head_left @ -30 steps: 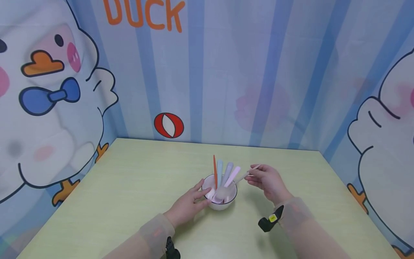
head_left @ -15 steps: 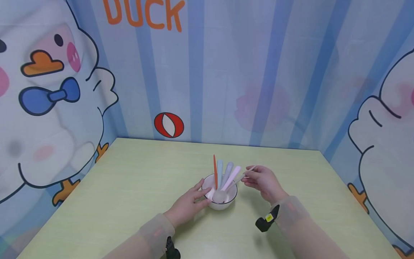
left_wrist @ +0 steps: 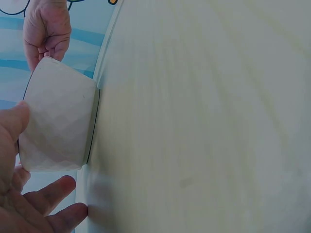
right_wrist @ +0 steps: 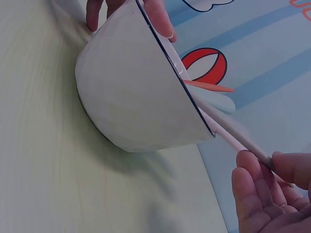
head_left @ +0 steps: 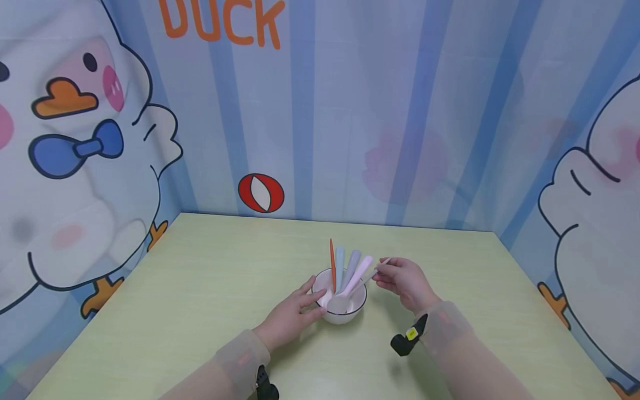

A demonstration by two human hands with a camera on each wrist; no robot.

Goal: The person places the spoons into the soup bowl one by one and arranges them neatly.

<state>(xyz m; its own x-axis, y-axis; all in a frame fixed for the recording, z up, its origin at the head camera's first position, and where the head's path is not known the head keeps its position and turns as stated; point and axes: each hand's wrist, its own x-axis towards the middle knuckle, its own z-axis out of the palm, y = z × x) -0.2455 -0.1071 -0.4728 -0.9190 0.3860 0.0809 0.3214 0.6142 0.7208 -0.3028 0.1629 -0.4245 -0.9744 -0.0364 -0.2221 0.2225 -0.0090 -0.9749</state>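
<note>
A white bowl (head_left: 341, 319) with a dark rim stands on the table. My left hand (head_left: 292, 315) grips its left side, one finger reaching over the rim; in the left wrist view, the thumb (left_wrist: 17, 119) lies against the bowl's outer wall. On the other side, my right hand (head_left: 404, 281) pinches a pale spoon by its thin handle (right_wrist: 238, 133). The spoon's head (head_left: 338, 304) lies down inside the bowl. Also leaning in the bowl are a thin orange handle (head_left: 332, 264), a light blue handle (head_left: 340, 264), a lavender handle (head_left: 353, 262) and a pink handle (head_left: 364, 268).
The pale yellow-green table (head_left: 225, 250) reaches back to a striped blue fabric backdrop (head_left: 330, 111) printed with cartoon ducks. More fabric hangs at both sides. Each wrist wears a black strapped device, such as the right wrist camera (head_left: 407, 339).
My right hand has moved slightly left and down toward the bowl with the spoon, whose head now sits lower in it. My left hand and the bowl have stayed put.
</note>
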